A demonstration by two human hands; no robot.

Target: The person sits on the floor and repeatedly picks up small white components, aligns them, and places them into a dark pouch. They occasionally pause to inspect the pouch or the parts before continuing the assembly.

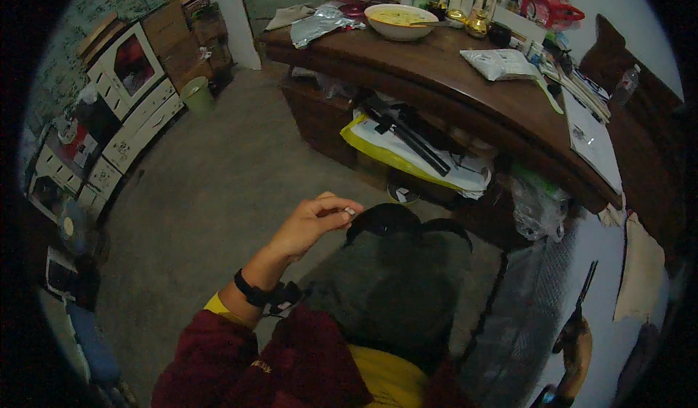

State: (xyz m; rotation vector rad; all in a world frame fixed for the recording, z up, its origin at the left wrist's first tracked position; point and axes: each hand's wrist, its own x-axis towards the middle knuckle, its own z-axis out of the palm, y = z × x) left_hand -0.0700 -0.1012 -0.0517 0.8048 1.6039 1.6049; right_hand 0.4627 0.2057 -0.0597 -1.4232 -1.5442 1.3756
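Our left hand (309, 222) pinches a small pale bit (350, 210) between fingertips, just above the dark bag (396, 277) on our lap. Right hand unseen. On the desk (465, 81), a white bowl (400, 21) holds yellowish food.

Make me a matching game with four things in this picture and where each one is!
Things:
1. white bowl
2. green bucket
3. black bag
4. left hand

Places:
A. on the floor by the white drawer cabinet
B. on the person's lap
C. on the brown table
D. pinching something small at the top edge of the bag

Pairs: 1-C, 2-A, 3-B, 4-D
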